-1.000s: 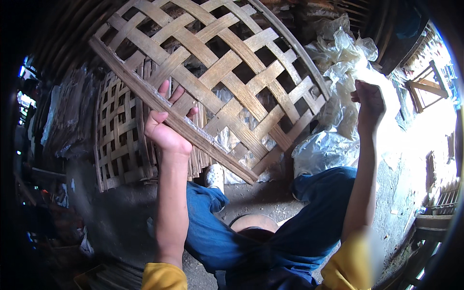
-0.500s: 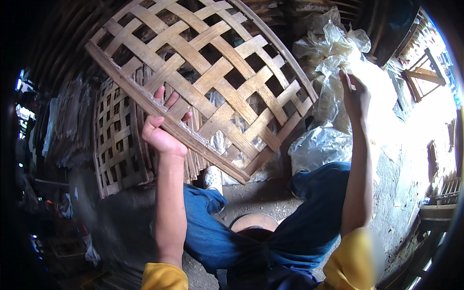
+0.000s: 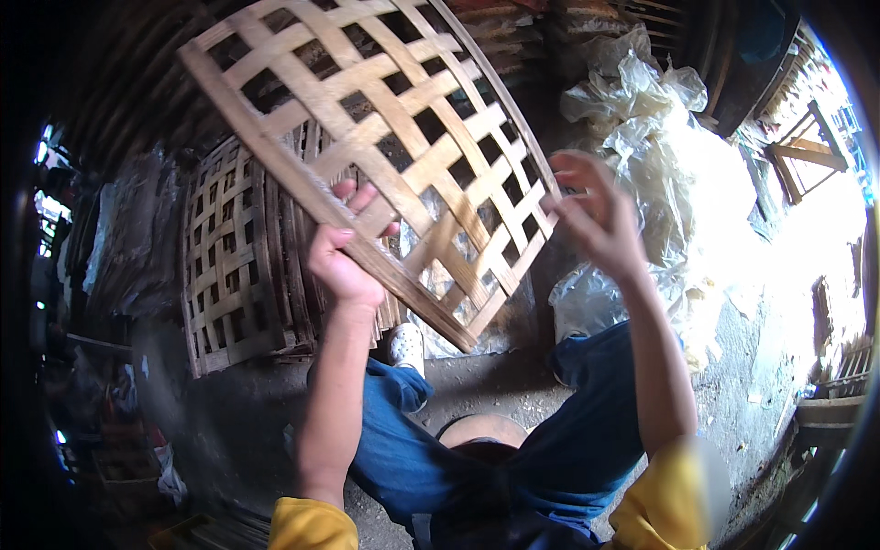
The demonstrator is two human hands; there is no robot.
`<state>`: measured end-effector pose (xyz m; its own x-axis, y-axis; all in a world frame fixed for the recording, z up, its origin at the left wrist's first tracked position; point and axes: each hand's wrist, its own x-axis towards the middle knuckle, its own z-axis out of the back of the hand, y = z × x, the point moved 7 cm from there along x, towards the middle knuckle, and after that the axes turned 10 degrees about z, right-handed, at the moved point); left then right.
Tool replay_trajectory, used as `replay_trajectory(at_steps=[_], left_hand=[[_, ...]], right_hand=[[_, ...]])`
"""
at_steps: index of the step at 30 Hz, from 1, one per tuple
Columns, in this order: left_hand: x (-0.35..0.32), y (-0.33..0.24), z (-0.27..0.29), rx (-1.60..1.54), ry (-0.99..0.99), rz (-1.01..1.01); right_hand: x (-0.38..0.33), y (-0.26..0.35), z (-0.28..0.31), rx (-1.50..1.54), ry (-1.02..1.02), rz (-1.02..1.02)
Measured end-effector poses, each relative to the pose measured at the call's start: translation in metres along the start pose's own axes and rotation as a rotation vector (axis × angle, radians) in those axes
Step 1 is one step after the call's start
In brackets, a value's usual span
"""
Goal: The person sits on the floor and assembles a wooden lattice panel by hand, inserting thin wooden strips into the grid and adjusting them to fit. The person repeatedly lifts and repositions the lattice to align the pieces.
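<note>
A woven lattice panel [image 3: 403, 124] of flat wooden or bamboo strips, framed by thin wooden rails, is held up tilted before me. My left hand [image 3: 348, 261] grips its lower-left rail, with the thumb on the near side and the fingers reaching through a gap in the weave. At the panel's right edge is my right hand [image 3: 600, 215], blurred by motion, thumb and fingers apart. Whether its fingertips touch the rail I cannot tell.
Behind the panel, at the left, stands a stack of similar lattice panels [image 3: 220, 257]. Crumpled clear plastic sheeting [image 3: 632, 137] is heaped at the right. A round stool [image 3: 483, 429] sits between my legs. A wooden frame [image 3: 807, 151] stands at the far right.
My right hand has come left and down from beside the plastic to the panel's right edge. The panel has turned slightly, and my left hand has shifted right with it.
</note>
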<state>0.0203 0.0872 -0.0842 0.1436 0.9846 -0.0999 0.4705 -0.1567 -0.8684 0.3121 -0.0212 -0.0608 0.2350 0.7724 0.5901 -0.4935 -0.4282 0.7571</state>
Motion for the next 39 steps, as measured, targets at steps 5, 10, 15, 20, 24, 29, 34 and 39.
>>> replay_trajectory(at_steps=[5, 10, 15, 20, 24, 29, 34, 39], left_hand=[[0.003, 0.031, -0.014, 0.037, 0.064, 0.045], [-0.006, 0.037, -0.037, 0.115, 0.288, 0.072], [-0.012, 0.028, -0.054, 0.135, 0.552, 0.161], [0.002, 0.023, -0.051, 0.348, 0.478, 0.107], [0.022, 0.011, -0.006, 0.566, 0.145, 0.08], [0.033, 0.015, 0.0, 0.616, 0.053, 0.034], [0.029, 0.012, 0.024, 0.484, 0.05, 0.212], [0.025, 0.014, 0.001, 0.155, 0.195, 0.298]], right_hand=[[-0.04, 0.056, -0.112, -0.134, 0.402, 0.143], [-0.051, 0.041, -0.133, -0.211, 0.343, -0.003], [-0.039, 0.04, -0.11, 0.029, 0.212, 0.091], [-0.032, 0.005, -0.058, 0.537, 0.065, -0.574], [-0.023, -0.016, -0.005, 0.955, -0.068, -0.51], [-0.01, 0.04, 0.024, 0.917, -0.094, -0.2], [0.004, 0.06, 0.016, 1.151, 0.099, 0.089], [-0.017, 0.002, 0.049, 0.941, -0.091, -0.218]])
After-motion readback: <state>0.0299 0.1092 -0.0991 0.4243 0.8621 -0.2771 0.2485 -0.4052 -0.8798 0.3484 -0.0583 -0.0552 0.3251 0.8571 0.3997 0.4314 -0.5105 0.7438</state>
